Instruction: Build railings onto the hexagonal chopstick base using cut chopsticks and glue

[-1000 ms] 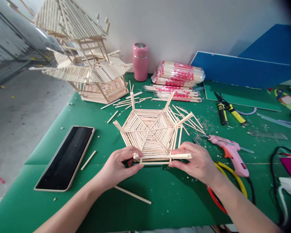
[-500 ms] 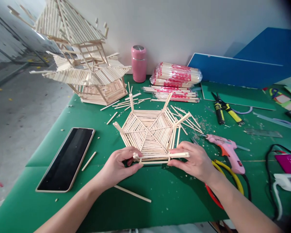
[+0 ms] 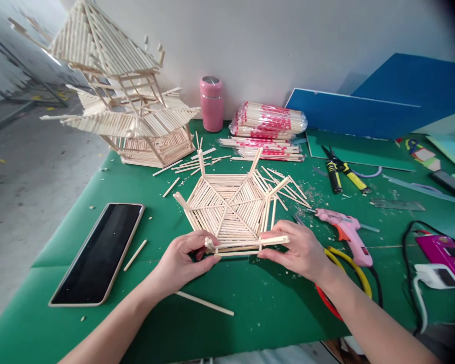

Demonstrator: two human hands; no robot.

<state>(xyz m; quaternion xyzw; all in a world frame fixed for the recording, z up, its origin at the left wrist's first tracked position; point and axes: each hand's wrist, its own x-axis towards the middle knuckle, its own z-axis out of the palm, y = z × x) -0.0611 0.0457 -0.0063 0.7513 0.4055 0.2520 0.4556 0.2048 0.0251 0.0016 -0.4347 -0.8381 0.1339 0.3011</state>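
A six-sided base of wooden chopsticks (image 3: 230,203) lies on the green table, with short posts rising from its corners. Along its near edge runs a thin wooden stick (image 3: 236,254). My left hand (image 3: 191,259) pinches the left end of this stick, beside the near-left corner post (image 3: 209,244). At the other end, my right hand (image 3: 293,251) has thumb and fingers closed on the stick near the right corner post (image 3: 275,241). The fingertips partly hide both ends. A loose stick (image 3: 205,304) lies in front of my left hand.
A tiered chopstick pavilion (image 3: 129,121) stands at back left, near a pink bottle (image 3: 212,105) and wrapped chopsticks (image 3: 269,120). A phone (image 3: 97,254) lies left. Right are a pink glue gun (image 3: 347,231), yellow-black cutters (image 3: 343,172) and a magenta power strip (image 3: 442,255).
The whole view has shifted slightly, moving the scene a little left. Both hands keep their grip on the stick at the base's near edge.
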